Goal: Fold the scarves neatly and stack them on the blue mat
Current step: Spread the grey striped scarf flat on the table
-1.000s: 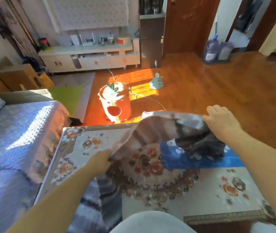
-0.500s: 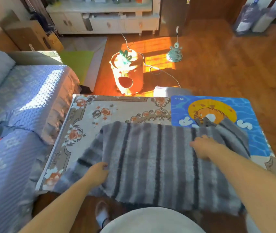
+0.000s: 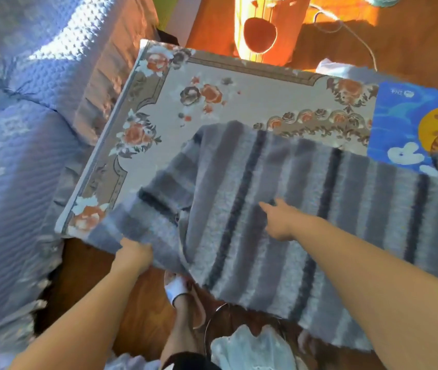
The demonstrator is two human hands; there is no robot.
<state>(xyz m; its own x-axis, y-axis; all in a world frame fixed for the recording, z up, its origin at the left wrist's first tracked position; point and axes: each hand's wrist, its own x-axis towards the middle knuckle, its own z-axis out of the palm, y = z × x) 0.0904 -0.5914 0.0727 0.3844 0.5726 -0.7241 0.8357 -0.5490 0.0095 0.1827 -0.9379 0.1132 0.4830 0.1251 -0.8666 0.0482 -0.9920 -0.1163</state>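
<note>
A fluffy grey scarf (image 3: 300, 222) with light and dark stripes lies spread across the floral-covered table (image 3: 252, 102), its near edge hanging over the front. Its right part reaches onto the blue mat (image 3: 399, 124) with the orange tiger picture at the far right. My left hand (image 3: 135, 256) pinches the scarf's left near corner, where a flap is folded over. My right hand (image 3: 282, 220) rests flat on the scarf's middle, fingers spread and pointing left.
A sofa with a lilac quilted cover (image 3: 25, 129) runs along the left. Beyond the table stand an orange cylindrical stool (image 3: 263, 30) and a white cable (image 3: 356, 30) on the wooden floor. My slippered foot (image 3: 180, 292) and a white cloth (image 3: 255, 348) are below the table edge.
The view has tilted down and closer. My right hand slid left from the scarf's right part to its middle. My left hand moved to the left near corner, where a fold has formed.
</note>
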